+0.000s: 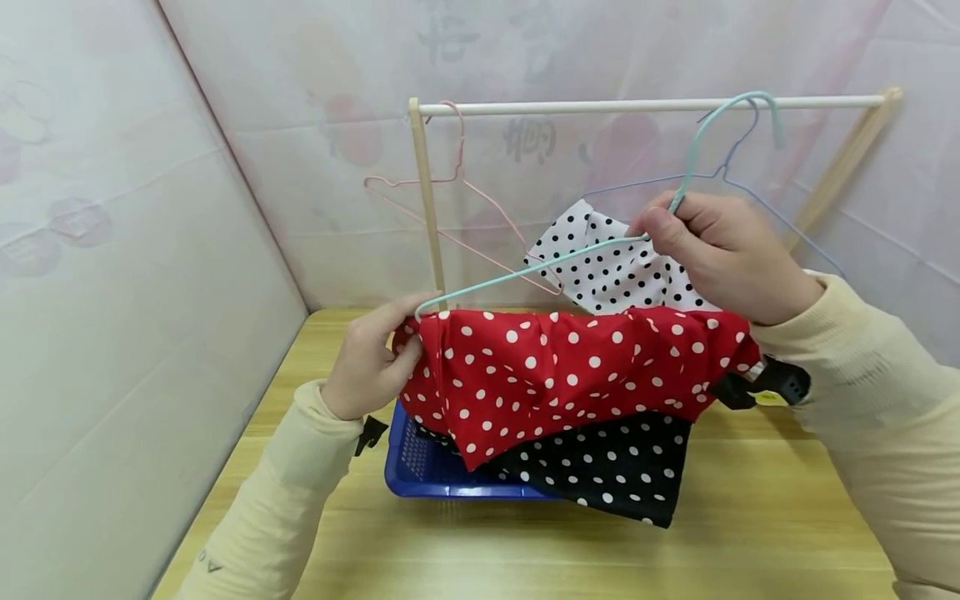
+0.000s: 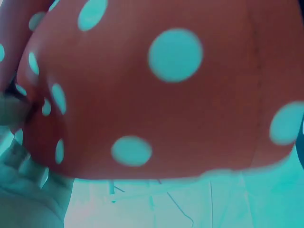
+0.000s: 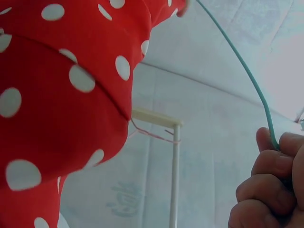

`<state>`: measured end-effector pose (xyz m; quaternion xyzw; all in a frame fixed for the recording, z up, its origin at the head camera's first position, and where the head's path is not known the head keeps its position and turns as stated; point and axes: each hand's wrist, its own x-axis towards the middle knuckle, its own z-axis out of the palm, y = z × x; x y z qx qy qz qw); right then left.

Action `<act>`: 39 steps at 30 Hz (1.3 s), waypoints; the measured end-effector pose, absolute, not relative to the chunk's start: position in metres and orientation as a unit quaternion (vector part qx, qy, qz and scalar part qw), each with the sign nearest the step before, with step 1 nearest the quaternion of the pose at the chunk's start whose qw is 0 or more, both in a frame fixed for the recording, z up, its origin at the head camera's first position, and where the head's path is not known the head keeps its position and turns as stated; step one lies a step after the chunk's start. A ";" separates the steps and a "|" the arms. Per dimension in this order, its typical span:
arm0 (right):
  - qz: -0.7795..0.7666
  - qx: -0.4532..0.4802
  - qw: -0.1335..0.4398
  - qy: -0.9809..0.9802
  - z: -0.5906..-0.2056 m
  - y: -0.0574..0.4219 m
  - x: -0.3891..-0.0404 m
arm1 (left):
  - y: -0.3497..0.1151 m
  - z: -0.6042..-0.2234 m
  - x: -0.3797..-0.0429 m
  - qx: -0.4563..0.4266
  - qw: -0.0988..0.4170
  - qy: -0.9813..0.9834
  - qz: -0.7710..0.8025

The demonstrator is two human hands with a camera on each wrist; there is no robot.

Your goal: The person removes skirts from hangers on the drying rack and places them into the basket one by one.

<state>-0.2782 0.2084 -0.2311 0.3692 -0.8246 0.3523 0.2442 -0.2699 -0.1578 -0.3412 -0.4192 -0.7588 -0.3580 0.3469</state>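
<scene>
My right hand (image 1: 738,254) grips a mint-green wire hanger (image 1: 525,271) at its neck, the hook rising above the fist. In the right wrist view the curled fingers (image 3: 266,190) wrap the hanger's wire. At the hanger's left end, my left hand (image 1: 371,358) pinches a red garment with white dots (image 1: 570,358) by its upper corner. The hanger's left tip sits at that corner, between thumb and fingers. The red garment hangs wide below the wire and fills much of the left wrist view.
Behind stands a rack with a white rail (image 1: 562,107), holding a pink hanger (image 1: 495,204) and a blue hanger (image 1: 780,212). White black-dotted cloth (image 1: 600,258) hangs near the blue hanger. Below, a blue basket (image 1: 465,490) on the wooden table (image 1: 360,533) has black white-dotted cloth (image 1: 622,467) over its edge.
</scene>
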 end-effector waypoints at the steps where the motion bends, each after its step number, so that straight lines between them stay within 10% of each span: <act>1: 0.352 0.368 0.233 -0.829 -0.232 0.209 -0.279 | -0.158 -0.342 -0.270 -0.425 0.341 -0.758 -0.357; 39: 0.395 0.499 0.178 -0.751 -0.250 0.204 -0.272 | -0.149 -0.356 -0.293 -0.265 0.321 -0.822 -0.390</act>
